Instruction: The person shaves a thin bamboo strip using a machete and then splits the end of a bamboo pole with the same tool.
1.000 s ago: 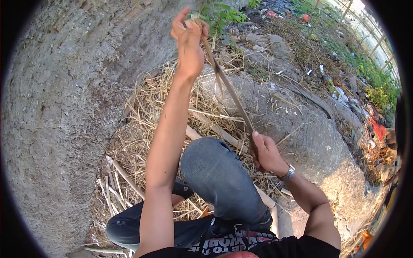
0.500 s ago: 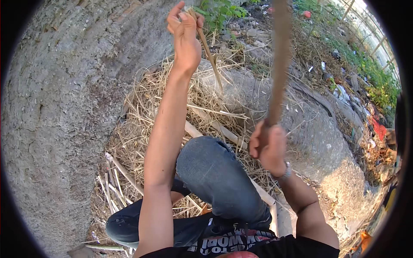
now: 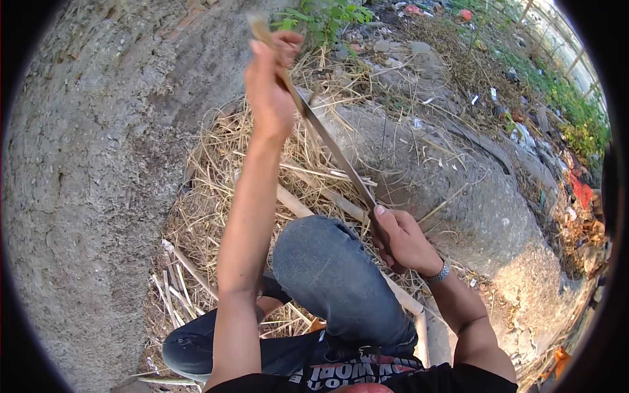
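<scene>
My right hand (image 3: 409, 242) is wrapped round the dark handle of a machete (image 3: 341, 156), a watch on its wrist. The long narrow blade slants up and to the left toward my left hand (image 3: 270, 92). At the top, beside the rock face, the left hand's fingers are closed on a thin tan stick (image 3: 261, 30), whose upper end is blurred. The blade's far part lies along the stick near the left hand; whether it bites into it I cannot tell. The stick's lower end is mostly hidden behind the blade.
A rough grey rock wall (image 3: 98, 183) rises on the left. Dry shavings and strips (image 3: 209, 190) cover the ground round my bent knee (image 3: 321, 262), with pale poles (image 3: 334, 193) among them. A large boulder (image 3: 458, 196) lies to the right, with scattered litter (image 3: 524, 137) beyond.
The machete has swung down from upright and now slants across to the stick. My right hand has tilted left. My left hand has lowered slightly and shifted a little left with the stick.
</scene>
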Motion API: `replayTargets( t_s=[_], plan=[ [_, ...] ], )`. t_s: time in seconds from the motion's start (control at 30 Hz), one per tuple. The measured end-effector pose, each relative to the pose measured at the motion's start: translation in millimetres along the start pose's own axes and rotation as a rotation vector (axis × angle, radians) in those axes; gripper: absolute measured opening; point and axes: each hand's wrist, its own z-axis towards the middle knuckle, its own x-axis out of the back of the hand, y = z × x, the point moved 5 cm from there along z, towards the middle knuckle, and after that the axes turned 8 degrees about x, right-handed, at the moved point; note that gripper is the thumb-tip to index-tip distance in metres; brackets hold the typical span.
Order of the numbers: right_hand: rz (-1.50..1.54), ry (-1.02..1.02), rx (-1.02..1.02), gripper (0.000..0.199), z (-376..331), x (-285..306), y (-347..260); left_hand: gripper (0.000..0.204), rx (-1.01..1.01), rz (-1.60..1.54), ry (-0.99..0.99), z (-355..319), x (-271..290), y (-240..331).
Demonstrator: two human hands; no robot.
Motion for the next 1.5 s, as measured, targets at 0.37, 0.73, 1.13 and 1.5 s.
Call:
replayTargets(
  t_s=[0.37,0.73,1.13,1.5],
  plan=[
    [-0.222,0.135,0.138,0.057,-7.1,14.4,-21.8,0.062,-0.037,-0.393,0.100,10.3,2.1,8.7],
    [-0.039,0.079,0.005,0.059,10.1,14.0,8.4,0.055,0.178,-0.457,0.108,43.1,22.2,36.8],
    [0.300,0.141,0.438,0.060,-10.5,-17.6,-82.4,0.045,0.040,-0.350,0.340,36.6,28.5,41.3],
    [1.012,-0.285,-0.344,0.059,22.3,-2.5,9.6,0.043,0.011,-0.361,0.351,25.4,30.2,35.2]
  ],
)
